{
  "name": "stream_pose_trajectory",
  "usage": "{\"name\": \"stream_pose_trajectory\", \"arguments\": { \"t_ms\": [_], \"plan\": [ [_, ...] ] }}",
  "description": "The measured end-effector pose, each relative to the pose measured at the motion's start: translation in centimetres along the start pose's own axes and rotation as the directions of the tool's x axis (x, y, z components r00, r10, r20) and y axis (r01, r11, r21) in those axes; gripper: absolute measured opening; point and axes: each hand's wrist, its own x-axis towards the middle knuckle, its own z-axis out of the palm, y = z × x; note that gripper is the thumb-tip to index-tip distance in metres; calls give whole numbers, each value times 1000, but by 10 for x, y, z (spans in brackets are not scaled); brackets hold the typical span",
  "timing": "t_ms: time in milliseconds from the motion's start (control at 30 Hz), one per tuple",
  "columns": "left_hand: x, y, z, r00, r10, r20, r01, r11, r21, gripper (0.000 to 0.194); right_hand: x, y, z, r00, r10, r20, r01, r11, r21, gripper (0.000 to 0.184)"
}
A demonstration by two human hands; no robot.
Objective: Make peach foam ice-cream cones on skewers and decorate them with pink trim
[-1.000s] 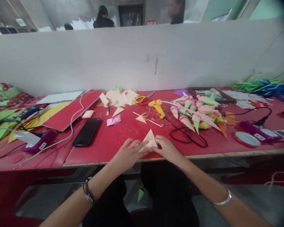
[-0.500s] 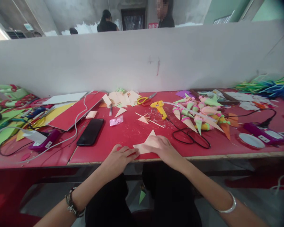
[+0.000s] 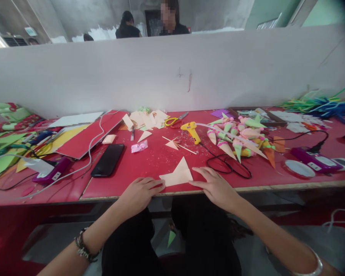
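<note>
A folded sheet of cream paper (image 3: 178, 174) lies at the front edge of the red table, with one pointed flap standing out toward the back. My left hand (image 3: 142, 193) has its fingers together on the paper's left corner, the thumb hidden beneath them. At the right corner, my right hand (image 3: 218, 188) is spread, its fingers apart and one fingertip touching the paper's edge. Behind the paper lie thin sticks (image 3: 186, 147) and small cream paper points (image 3: 172, 143). A yellow hot glue gun (image 3: 192, 132) lies farther back.
Several finished paper-cone pieces (image 3: 238, 134) are heaped to the right, near the glue gun's black cable (image 3: 230, 166). A black phone (image 3: 107, 160) lies left. Yellow-handled scissors (image 3: 172, 121) and cream paper pieces (image 3: 146, 119) are at the back, below a white partition (image 3: 117, 76).
My right hand has moved right off the paper, and its fingers have spread, uncovering the folded flap. My left hand stays at the left corner. Beyond the partition, a person has shifted left.
</note>
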Motion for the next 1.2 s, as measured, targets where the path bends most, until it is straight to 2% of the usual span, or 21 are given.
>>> {"name": "stream_pose_trajectory", "arguments": {
  "t_ms": [233, 333, 433, 533, 633, 700, 800, 867, 933, 1067, 1133, 1200],
  "plan": [
    [-1, 3, -1, 1000, -7, -26, 5, 998, -62, 54, -6, 7, -7, 998, 57, -32, -57, 998, 1, 35],
    [-1, 3, -2, 999, -2, -32, -1, 997, -72, 54, 1, 3, -11, 989, 108, -99, -95, 988, 125, 31],
    [-1, 5, -4, 999, 1, -44, -5, 995, -97, 53, 19, -5, -10, 988, 84, -128, -43, 954, 296, 38],
    [0, 7, -6, 997, -22, -70, 12, 989, -145, 51, 44, -11, -6, 999, 22, 37, -33, 944, 329, 54],
    [2, 5, -5, 993, -62, -103, 37, 974, -224, 47, 65, -14, -5, 978, 39, 206, -93, 961, 262, 55],
    [5, 3, -6, 986, -97, -137, 55, 958, -282, 43, 74, -14, -7, 961, 21, 275, -88, 968, 235, 53],
    [12, 1, -10, 960, -155, -232, 71, 941, -332, 39, 80, -14, -12, 940, -55, 336, -28, 971, 239, 39],
    [18, 2, -15, 938, -178, -298, 71, 939, -336, 37, 80, -14, -14, 950, -80, 303, 8, 973, 231, 28],
    [26, 5, -18, 927, -174, -331, 59, 942, -330, 35, 80, -12, -15, 972, -77, 222, 35, 981, 189, 23],
    [45, 9, -12, 950, -101, -296, 6, 952, -307, 32, 79, -7, -12, 998, -25, 54, 19, 994, 107, 22],
    [55, 10, -4, 958, -117, -262, 47, 964, -261, 31, 80, -1, -9, 1000, 4, -7, -3, 991, 136, 23],
    [64, 12, 3, 955, -179, -237, 141, 976, -168, 27, 81, 6, -5, 999, 15, -37, -7, 975, 223, 25]
  ]
}}
